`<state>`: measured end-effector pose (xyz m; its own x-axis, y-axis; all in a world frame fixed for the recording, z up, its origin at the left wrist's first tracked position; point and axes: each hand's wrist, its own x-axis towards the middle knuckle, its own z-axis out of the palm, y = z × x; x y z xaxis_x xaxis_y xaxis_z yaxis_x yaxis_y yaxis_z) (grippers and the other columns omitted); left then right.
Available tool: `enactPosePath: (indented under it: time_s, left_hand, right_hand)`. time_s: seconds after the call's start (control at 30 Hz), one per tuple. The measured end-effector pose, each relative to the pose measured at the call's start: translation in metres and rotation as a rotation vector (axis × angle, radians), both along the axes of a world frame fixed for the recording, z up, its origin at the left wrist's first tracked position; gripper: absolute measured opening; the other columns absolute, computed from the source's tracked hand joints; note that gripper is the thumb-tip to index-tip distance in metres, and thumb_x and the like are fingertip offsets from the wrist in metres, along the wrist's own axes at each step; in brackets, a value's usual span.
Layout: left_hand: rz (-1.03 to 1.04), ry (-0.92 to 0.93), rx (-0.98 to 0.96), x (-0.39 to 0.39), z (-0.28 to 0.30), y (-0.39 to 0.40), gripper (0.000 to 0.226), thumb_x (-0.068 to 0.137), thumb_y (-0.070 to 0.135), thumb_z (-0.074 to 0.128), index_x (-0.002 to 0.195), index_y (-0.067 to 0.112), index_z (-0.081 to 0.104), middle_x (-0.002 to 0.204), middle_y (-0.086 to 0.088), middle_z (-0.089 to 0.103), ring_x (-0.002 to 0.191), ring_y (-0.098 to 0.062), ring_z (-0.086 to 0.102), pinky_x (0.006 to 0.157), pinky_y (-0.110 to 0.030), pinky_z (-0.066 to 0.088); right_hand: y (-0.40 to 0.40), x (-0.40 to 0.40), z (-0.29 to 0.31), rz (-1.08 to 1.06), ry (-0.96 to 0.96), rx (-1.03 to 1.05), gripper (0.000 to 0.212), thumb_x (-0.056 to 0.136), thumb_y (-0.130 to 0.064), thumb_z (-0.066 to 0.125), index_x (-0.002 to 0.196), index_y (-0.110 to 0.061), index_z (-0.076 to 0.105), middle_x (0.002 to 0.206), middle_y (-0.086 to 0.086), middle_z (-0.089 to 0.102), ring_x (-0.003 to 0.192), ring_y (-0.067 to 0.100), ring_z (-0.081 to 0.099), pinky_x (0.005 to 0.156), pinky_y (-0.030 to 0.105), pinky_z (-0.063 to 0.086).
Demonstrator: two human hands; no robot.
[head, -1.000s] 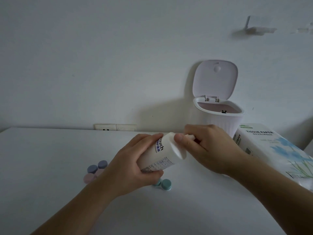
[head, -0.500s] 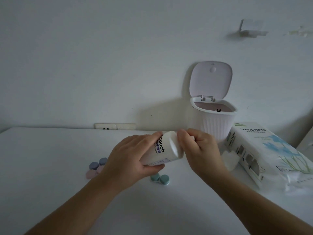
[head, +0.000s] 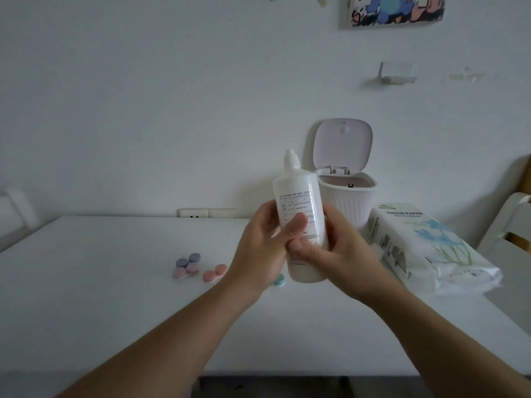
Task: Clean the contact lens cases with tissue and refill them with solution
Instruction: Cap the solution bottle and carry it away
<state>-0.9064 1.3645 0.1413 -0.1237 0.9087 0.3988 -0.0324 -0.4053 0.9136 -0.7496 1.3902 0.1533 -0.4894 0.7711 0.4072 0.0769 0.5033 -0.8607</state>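
I hold a white solution bottle (head: 298, 196) upright above the table, cap on, its printed back label facing me. My left hand (head: 258, 251) wraps its left side and my right hand (head: 342, 254) grips its lower right side, thumb across the front. On the table to the left lie a purple lens case (head: 188, 260), a pink case (head: 185, 271) touching it, and an orange-pink case (head: 214, 274). A teal case (head: 279, 280) peeks out below my left hand, mostly hidden.
A small white bin (head: 347, 196) with its lid up stands at the back against the wall. A tissue paper pack (head: 425, 248) lies at the right. A white chair (head: 508, 225) is beyond the table's right edge. The white table (head: 115, 311) spans the view.
The bottle was tilted sideways with my right hand at its cap; now it stands upright and higher, my right hand low on its body. The view tilted up.
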Motion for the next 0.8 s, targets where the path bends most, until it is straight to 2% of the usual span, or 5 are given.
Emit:
enactPosePath:
  time_s: [0.17,0.27,0.47,0.67,0.8]
  left_hand:
    - [-0.168,0.186,-0.077,-0.006,-0.009,-0.032,0.037,0.095,0.046,0.062,0.131,0.036,0.062,0.125,0.014,0.07,0.118,-0.002,0.064,0.091,-0.015,0.051]
    - [-0.018,0.331,-0.108,-0.023,-0.032,-0.047,0.054,0.085,0.057,0.064,0.135,0.038,0.059,0.124,0.018,0.069,0.118,-0.002,0.064,0.097,-0.026,0.053]
    - [0.02,0.232,-0.103,-0.039,-0.058,-0.051,0.033,0.085,0.037,0.065,0.114,0.023,0.074,0.107,-0.007,0.076,0.099,-0.024,0.073,0.087,-0.029,0.057]
    - [0.184,0.225,-0.115,-0.032,-0.075,-0.027,0.022,0.09,0.03,0.06,0.105,0.023,0.074,0.095,-0.007,0.073,0.091,-0.026,0.07,0.079,-0.031,0.058]
    - [0.26,0.064,-0.203,-0.021,-0.041,-0.027,0.029,0.093,0.044,0.065,0.107,0.02,0.074,0.089,-0.01,0.072,0.083,-0.029,0.067,0.078,-0.036,0.056]
  right_hand:
    - [-0.015,0.031,-0.015,-0.033,-0.087,0.05,0.062,0.073,-0.044,0.082,0.128,-0.044,0.053,0.111,-0.013,0.07,0.099,0.008,0.071,0.074,0.017,0.058]
    - [-0.018,0.05,-0.037,-0.066,-0.093,-0.05,0.059,0.065,-0.048,0.077,0.119,-0.051,0.054,0.104,-0.016,0.069,0.095,0.006,0.07,0.066,0.015,0.057]
    - [-0.007,0.047,-0.075,-0.068,0.264,-0.418,0.036,0.067,-0.046,0.07,0.101,-0.035,0.074,0.097,0.009,0.076,0.09,0.033,0.073,0.076,0.049,0.059]
    - [0.01,0.054,-0.082,-0.062,0.074,-0.405,0.051,0.073,-0.052,0.074,0.12,-0.033,0.066,0.099,-0.005,0.074,0.087,0.008,0.071,0.07,0.021,0.055]
    - [0.009,0.074,-0.055,-0.063,0.036,-0.504,0.056,0.069,-0.045,0.077,0.123,-0.039,0.063,0.103,-0.003,0.075,0.089,0.008,0.07,0.073,0.017,0.053]
